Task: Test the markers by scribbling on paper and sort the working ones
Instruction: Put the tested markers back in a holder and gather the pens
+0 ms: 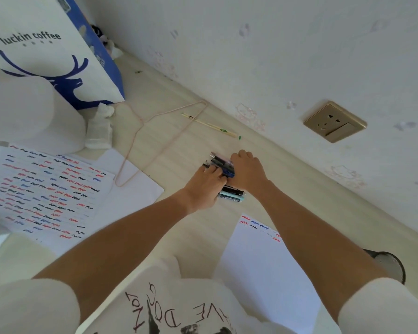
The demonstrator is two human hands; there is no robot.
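Black, blue and pale teal markers (223, 166) lie in one tight bundle on a pale wood-grain floor (179, 145), near the foot of a white wall (275, 56). Their exact number cannot be counted; at least six barrels show. Two bare hands press the bundle from either side. The left hand (206, 186) lies over the near side with fingers curled onto the barrels. The right hand (247, 171) cups the far side, its fingers bent around the bundle's edge.

Two main sheets of white paper lie nearby. One sheet (263, 266), below the right forearm, carries a few red, blue and black squiggles at its top corner. A second scribbled sheet (46, 189), to the left, is covered in many rows of the same three colours and lies over further plain sheets.

Beyond the bundle lie one thin pink wire hanger (155, 141) and one pair of wooden chopsticks (210, 125). A white and blue paper bag (46, 56) printed with a deer stands at upper left. One brass-coloured wall socket (334, 121) sits low on the wall. A black mesh pot (391, 263) shows partly at the right edge.
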